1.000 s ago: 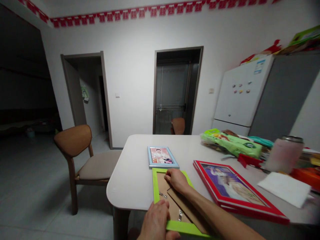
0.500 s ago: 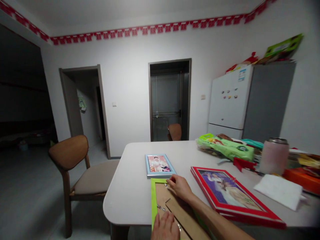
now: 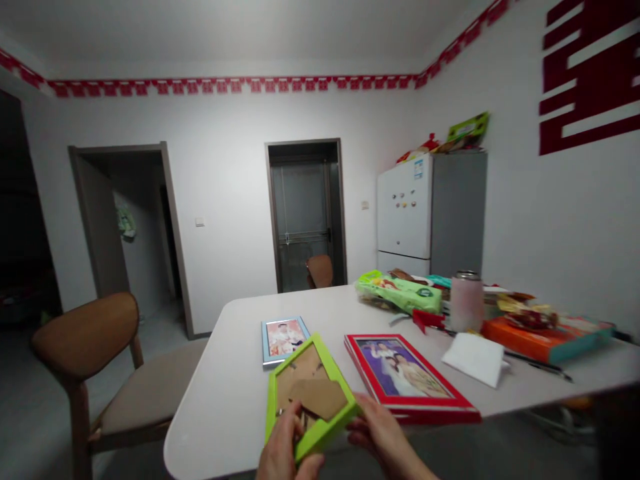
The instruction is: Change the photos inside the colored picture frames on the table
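Note:
A lime-green photo frame (image 3: pixel 327 355) is tilted up off the table's near edge, its brown backing board facing me and the stand flap (image 3: pixel 323 399) sticking out. My left hand (image 3: pixel 287 445) grips its lower left side, fingers over the back. At the lower right corner, my right hand (image 3: pixel 380 427) has its fingers closed on the rim, partly hidden behind it. Just beyond the green frame lies a light-blue photo frame (image 3: pixel 285 339), picture up. To the right, a red photo frame (image 3: pixel 413 377) lies picture up, seemingly on top of another red one.
On the table (image 3: pixel 215 400), a green packet (image 3: pixel 400 293), a pink bottle (image 3: pixel 467 303), white tissue (image 3: pixel 475 358) and an orange box (image 3: pixel 525 337) crowd the right side. A wooden chair (image 3: pixel 90 340) stands left; behind are a fridge (image 3: pixel 404 207) and a doorway.
The green frame has been lifted and tilted from lying flat. My right hand has gone from its top edge to the lower right corner. The view has swung right.

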A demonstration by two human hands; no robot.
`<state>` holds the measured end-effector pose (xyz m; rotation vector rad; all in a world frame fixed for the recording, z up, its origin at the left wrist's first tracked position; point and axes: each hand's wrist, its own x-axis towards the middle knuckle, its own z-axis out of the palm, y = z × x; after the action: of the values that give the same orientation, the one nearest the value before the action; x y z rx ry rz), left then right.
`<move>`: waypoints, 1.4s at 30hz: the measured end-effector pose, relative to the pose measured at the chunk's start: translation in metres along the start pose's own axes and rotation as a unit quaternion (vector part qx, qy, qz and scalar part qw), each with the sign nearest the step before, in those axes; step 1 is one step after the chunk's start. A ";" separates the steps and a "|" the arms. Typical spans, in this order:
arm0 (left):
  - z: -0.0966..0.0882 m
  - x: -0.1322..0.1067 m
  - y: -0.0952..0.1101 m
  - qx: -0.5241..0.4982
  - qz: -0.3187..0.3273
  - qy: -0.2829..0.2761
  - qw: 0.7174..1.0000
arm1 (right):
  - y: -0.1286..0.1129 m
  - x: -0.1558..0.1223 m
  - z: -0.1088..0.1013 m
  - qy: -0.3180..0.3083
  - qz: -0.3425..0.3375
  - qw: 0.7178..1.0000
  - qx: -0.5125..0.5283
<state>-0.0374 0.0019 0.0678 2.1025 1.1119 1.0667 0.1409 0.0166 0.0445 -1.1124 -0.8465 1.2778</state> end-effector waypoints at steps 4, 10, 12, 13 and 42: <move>0.014 0.007 0.029 -0.214 -0.036 0.090 0.972 | 0.025 -0.014 0.040 -0.117 0.052 0.982 0.136; 0.024 0.041 0.073 -0.411 -0.006 0.077 0.909 | -0.026 -0.003 -0.014 0.032 -0.121 0.992 0.007; 0.035 0.055 0.079 -0.454 -0.019 0.061 0.889 | -0.056 0.009 -0.062 0.093 -0.119 0.980 -0.132; 0.044 0.061 0.079 -0.466 -0.031 0.041 0.883 | -0.070 0.016 -0.086 0.123 -0.121 0.963 -0.205; 0.003 0.003 -0.061 -0.277 -0.077 0.060 0.956 | 0.000 0.138 0.086 -0.082 -0.265 0.678 -0.680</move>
<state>-0.0602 0.0362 0.0228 1.5046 0.8811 1.2662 0.0781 0.1662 0.0550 -1.6322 -2.2314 0.0256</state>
